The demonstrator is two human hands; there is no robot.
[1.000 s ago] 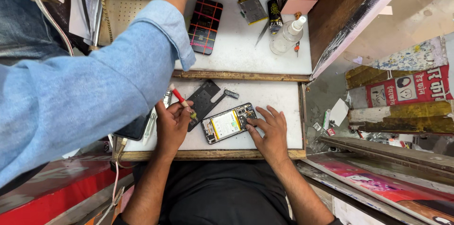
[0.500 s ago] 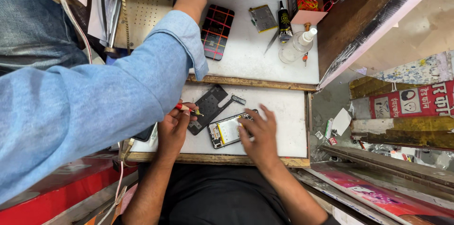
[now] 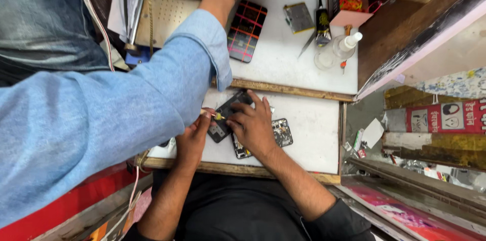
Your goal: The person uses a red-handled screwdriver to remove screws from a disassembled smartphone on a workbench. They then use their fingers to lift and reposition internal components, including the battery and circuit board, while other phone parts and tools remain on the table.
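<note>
1. The right hand (image 3: 253,127) lies flat over an opened phone (image 3: 279,134) on the near white surface (image 3: 314,124). Its fingers are spread wide and press down, seemingly to keep the phone from sliding. Only the phone's right part, with its dark inner workings, shows past the palm.
2. The left hand (image 3: 195,137) sits just beside the right, fingers narrowed around a small screwdriver (image 3: 215,115). Its yellowish tip points toward a dark phone part (image 3: 223,119) that lies tilted, touching the opened phone. The pinch looks tight and close to the tip, a grip that suits fine work on small screws.
3. Both forearms rest near the wooden front edge of the surface, which likely steadies the hands.
4. Another person's arm in a light blue sleeve (image 3: 101,119) reaches across from the left, over the near surface toward the far one. That hand is mostly hidden at the top, so what it holds cannot be told.
5. On the far white surface (image 3: 273,64), well apart from the work, lie a phone case with a red and dark checked pattern (image 3: 247,31), a flat grey battery (image 3: 298,17), a clear squeeze bottle with a white nozzle (image 3: 336,51), a dark tube (image 3: 322,22) and a pink box (image 3: 349,10). They appear to be set back to keep the working area free.
6. A perforated metal plate (image 3: 172,3) stands at the upper left, beside the sleeve.
</note>
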